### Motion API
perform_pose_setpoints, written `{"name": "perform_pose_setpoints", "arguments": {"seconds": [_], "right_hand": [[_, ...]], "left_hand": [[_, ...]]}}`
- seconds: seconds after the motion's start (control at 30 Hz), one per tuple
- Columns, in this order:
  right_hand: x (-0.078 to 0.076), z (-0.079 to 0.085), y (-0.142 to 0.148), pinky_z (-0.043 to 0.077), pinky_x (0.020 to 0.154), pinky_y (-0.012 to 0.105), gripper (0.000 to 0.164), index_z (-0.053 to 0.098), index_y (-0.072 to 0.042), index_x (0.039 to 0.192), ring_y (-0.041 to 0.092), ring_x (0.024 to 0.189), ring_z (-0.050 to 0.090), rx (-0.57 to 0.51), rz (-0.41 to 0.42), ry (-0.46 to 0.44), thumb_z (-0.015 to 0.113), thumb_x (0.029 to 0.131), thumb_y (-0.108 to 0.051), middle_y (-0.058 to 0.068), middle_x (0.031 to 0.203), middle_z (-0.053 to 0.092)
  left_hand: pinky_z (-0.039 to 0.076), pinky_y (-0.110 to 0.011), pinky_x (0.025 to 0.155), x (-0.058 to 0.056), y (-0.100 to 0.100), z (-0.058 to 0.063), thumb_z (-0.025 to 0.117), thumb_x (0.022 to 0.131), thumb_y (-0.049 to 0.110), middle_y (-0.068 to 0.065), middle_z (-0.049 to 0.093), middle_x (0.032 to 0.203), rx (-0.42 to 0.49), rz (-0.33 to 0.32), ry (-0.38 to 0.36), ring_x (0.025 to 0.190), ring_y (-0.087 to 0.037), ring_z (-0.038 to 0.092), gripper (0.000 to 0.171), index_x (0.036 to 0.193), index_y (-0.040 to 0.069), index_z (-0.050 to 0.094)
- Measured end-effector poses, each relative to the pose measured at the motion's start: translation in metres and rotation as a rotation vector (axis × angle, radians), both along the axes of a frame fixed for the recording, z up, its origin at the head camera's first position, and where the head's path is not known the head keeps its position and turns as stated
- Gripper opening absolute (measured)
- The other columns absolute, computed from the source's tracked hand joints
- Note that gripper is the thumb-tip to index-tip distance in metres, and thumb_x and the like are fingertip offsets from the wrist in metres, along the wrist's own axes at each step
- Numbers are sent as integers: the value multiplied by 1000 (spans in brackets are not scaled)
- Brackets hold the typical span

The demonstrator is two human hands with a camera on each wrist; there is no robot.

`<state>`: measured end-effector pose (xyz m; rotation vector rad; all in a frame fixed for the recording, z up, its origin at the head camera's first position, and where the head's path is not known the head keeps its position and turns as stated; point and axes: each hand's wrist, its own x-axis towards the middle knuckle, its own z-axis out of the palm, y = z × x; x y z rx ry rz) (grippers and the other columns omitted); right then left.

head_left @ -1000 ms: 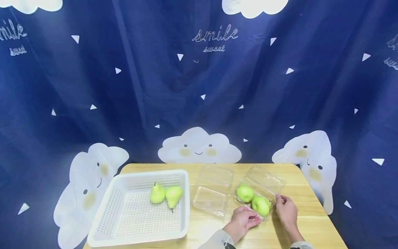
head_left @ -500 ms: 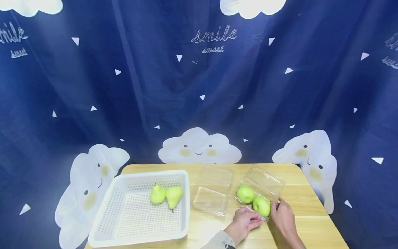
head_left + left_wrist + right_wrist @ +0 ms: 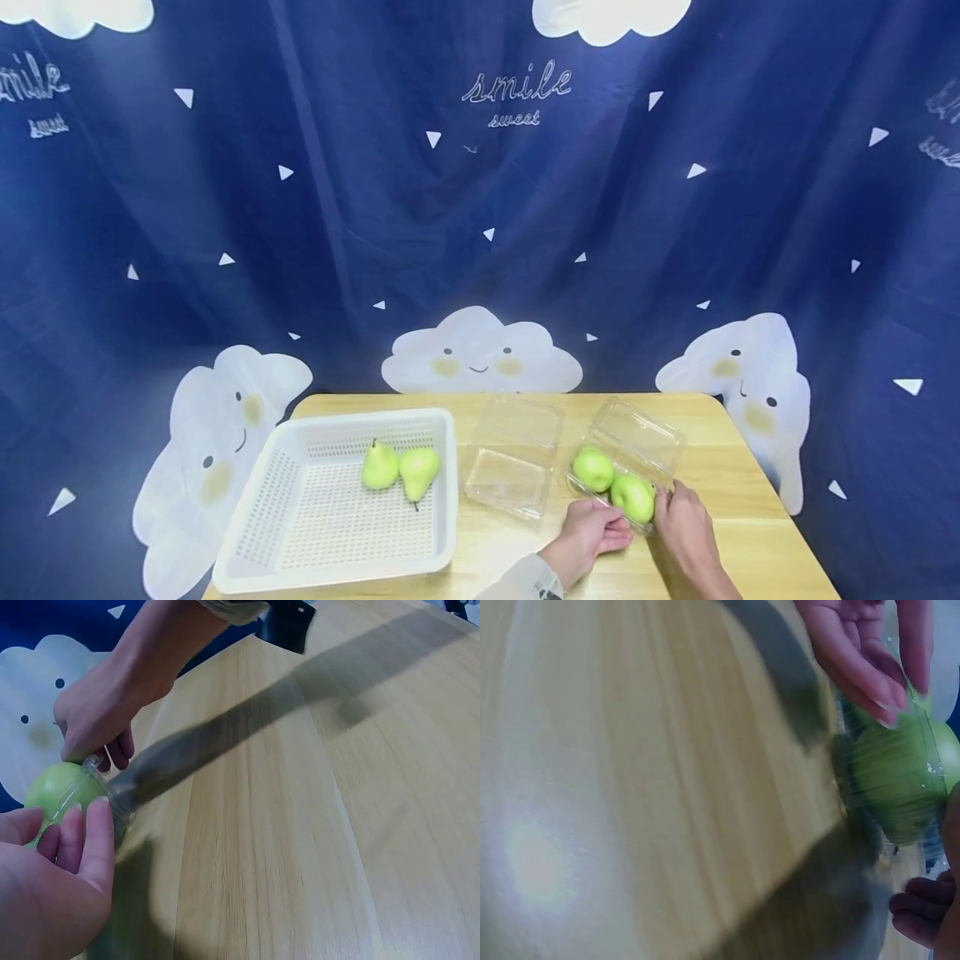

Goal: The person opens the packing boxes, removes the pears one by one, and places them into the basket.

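Two green apples (image 3: 633,498) sit in the base of a clear plastic clamshell box (image 3: 637,435), its lid folded back away from me. My left hand (image 3: 587,537) pinches the near rim between thumb and fingers, as the right wrist view also shows. At the box's right end, my right hand (image 3: 688,527) grips the edge close beside the nearer apple. The left wrist view has this apple (image 3: 56,787) between both hands, with the clear wall around it. Part of the right hand's grip is hidden behind the box and its own knuckles.
Left of the apples lies a second clear clamshell box (image 3: 510,483), open with nothing in it. A white plastic basket (image 3: 447,533) with two green pears (image 3: 418,473) stands on the left of the wooden table (image 3: 757,533). A blue curtain (image 3: 480,200) hangs behind.
My right hand has moved left and slightly toward me, from beside the lid's hinge to the box's right end. The box and apples have shifted slightly right. My left hand keeps its hold.
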<state>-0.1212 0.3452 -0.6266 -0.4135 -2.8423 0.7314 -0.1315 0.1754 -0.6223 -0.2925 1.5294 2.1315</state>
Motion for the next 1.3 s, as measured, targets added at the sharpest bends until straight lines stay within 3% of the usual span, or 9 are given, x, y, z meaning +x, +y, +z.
{"name": "perform_pose_setpoints", "arguments": {"seconds": [0.17,0.37,0.5,0.67,0.93,1.1,1.3], "right_hand": [[-1,3,5,53,99,70,52,45,27,135,65,118,56,36,51,-25,43,107,-17,51,127,54],[-1,5,14,47,106,71,56,40,24,142,65,127,50,9,72,-115,39,109,-22,49,135,50],[0,7,21,47,107,72,57,39,23,143,64,128,49,10,93,-140,39,109,-23,48,136,49],[-1,2,29,49,104,71,55,44,22,140,63,122,54,81,138,-84,42,110,-25,45,131,55],[-12,0,39,54,94,65,44,61,17,120,52,103,65,274,231,66,56,104,-24,34,109,67],[-20,8,39,55,95,62,44,62,16,116,48,101,66,326,294,66,60,102,-26,30,105,67],[-21,14,39,58,87,59,40,64,11,106,41,90,67,376,291,44,64,100,-29,23,95,67]], "left_hand": [[68,-42,78,-2,-3,-8,62,100,18,-19,74,89,-19,-1,0,78,-29,77,21,97,-2,66],[68,-40,76,-6,-13,-17,59,102,20,-17,73,92,-54,58,16,79,-29,77,26,105,-6,63],[68,-36,70,-3,-20,-10,60,102,21,-14,73,95,-110,36,33,74,-22,75,22,104,0,61],[66,-34,65,2,-21,-3,60,101,20,-12,73,92,-138,27,37,69,-19,73,16,99,4,59],[67,-36,68,5,-23,-1,59,102,21,-16,73,96,-136,26,39,71,-20,73,19,102,1,60],[67,-37,68,6,-25,1,59,102,22,-18,73,97,-136,39,40,72,-23,74,21,106,1,60],[66,-36,65,6,-26,-1,61,101,24,-15,74,94,-146,35,40,72,-23,74,22,105,2,62]]}}
